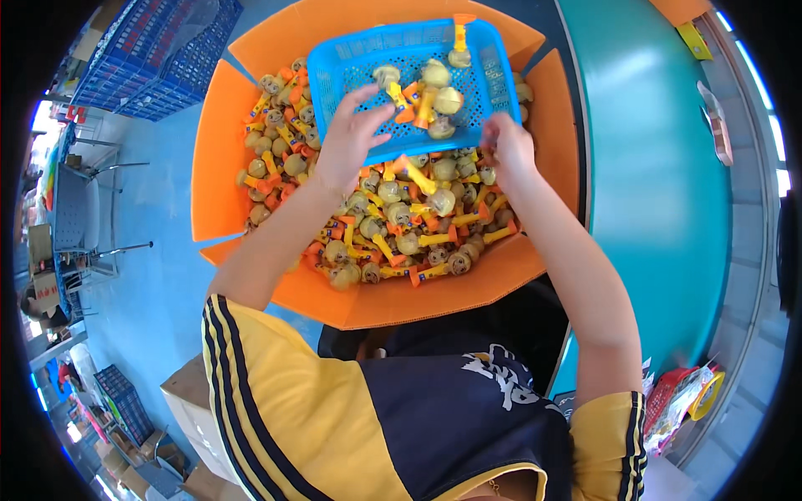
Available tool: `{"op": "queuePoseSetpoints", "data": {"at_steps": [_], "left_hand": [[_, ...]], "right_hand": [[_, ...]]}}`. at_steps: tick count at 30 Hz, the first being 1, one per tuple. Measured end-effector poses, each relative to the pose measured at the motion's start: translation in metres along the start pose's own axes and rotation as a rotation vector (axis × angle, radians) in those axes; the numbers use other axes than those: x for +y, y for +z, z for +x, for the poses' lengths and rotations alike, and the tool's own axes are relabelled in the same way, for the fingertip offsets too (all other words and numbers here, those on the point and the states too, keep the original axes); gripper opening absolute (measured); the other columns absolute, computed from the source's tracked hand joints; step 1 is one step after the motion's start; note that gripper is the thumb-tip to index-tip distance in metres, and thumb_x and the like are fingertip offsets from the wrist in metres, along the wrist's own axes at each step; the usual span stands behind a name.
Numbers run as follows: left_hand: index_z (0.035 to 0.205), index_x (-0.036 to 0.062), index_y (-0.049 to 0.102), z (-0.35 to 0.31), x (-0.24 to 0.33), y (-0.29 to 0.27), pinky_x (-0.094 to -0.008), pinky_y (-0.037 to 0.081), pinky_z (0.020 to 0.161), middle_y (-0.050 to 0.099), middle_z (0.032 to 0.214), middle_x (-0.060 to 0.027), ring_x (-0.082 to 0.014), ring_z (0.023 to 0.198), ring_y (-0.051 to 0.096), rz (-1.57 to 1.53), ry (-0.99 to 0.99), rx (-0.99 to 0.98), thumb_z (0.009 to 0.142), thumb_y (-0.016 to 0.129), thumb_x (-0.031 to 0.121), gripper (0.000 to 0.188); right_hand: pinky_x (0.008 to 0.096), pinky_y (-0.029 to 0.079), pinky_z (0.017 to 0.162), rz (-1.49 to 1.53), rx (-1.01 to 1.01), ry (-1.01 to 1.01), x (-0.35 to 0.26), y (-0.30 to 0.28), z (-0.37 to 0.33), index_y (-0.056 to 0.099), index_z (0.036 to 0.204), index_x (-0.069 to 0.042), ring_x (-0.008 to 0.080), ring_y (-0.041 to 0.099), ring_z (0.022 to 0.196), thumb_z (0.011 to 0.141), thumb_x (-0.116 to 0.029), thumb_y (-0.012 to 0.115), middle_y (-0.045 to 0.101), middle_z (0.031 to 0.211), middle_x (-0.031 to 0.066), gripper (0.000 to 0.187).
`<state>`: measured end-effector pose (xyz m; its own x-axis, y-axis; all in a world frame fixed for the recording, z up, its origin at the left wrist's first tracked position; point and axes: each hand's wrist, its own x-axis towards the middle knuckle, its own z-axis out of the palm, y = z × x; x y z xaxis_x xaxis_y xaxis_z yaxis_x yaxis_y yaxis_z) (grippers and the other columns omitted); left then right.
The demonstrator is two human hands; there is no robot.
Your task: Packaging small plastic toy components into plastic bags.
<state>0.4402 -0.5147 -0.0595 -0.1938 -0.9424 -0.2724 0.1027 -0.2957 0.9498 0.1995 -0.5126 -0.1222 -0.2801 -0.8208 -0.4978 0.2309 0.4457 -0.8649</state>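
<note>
A shallow blue plastic basket (359, 43) with a perforated floor lies over the far part of a big orange carton (219, 159). Inside the basket are several small toys (434, 73) with beige round heads and yellow and orange stems. My left hand (355, 134) reaches over the basket's near left side, fingers spread beside a yellow-stemmed toy (397, 96), holding nothing. At the basket's near right corner is my right hand (506, 144), its fingers curled; what they grip, if anything, is hidden. Many more such toys (401, 213) fill the carton below my hands.
A long green table (660, 167) runs along the right side, with a plastic-wrapped item (716, 125) near its far edge. Blue crates (167, 50) stand on the blue floor (150, 250) at far left. A cardboard box (196, 409) sits by my left side.
</note>
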Motion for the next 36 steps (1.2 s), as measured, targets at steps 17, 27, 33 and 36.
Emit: {"op": "queuePoseSetpoints", "data": {"at_steps": [17,27,33,36], "left_hand": [[0.146,0.0088,0.002,-0.052,-0.177,0.010,-0.0471,0.040,0.099,0.017,0.148,-0.0182,-0.0325,0.133,0.029,0.042,-0.820,0.060,0.061,0.077,0.055,0.123],[0.135,0.0091,0.039,-0.038,-0.186,0.057,-0.0435,0.038,0.098,0.041,0.136,-0.0120,-0.0248,0.124,0.042,-0.222,-0.922,0.035,0.069,0.070,0.057,0.087],[0.113,0.0155,0.057,-0.038,-0.177,0.051,-0.0392,0.053,0.074,0.063,0.091,-0.0063,-0.0244,0.080,0.063,-0.530,-0.964,0.043,0.079,0.064,0.051,0.050],[0.119,0.0146,0.052,-0.045,-0.149,0.059,-0.0409,0.053,0.075,0.058,0.109,-0.0060,-0.0225,0.093,0.061,-0.669,-0.908,-0.095,0.079,0.064,0.050,0.055]], "right_hand": [[0.0451,0.026,0.108,-1.192,-0.301,0.207,0.123,-0.024,0.005,0.024,0.145,-0.010,0.0374,0.024,0.136,0.074,-0.073,0.050,0.013,0.151,0.0194,0.098],[0.0481,0.013,0.110,-0.673,-0.524,0.505,0.068,-0.011,-0.024,0.021,0.147,-0.016,0.0268,0.012,0.141,0.070,-0.080,0.048,0.014,0.153,0.0131,0.104],[0.0409,0.040,0.095,-0.248,-0.462,0.590,0.071,0.001,-0.026,0.045,0.133,-0.012,0.0194,0.051,0.115,0.080,-0.062,0.054,0.049,0.130,0.0098,0.074],[0.0319,0.049,0.078,-0.131,-0.345,0.521,0.102,0.001,-0.008,0.054,0.120,-0.002,0.0200,0.060,0.095,0.079,-0.040,0.065,0.061,0.108,0.0117,0.058]]}}
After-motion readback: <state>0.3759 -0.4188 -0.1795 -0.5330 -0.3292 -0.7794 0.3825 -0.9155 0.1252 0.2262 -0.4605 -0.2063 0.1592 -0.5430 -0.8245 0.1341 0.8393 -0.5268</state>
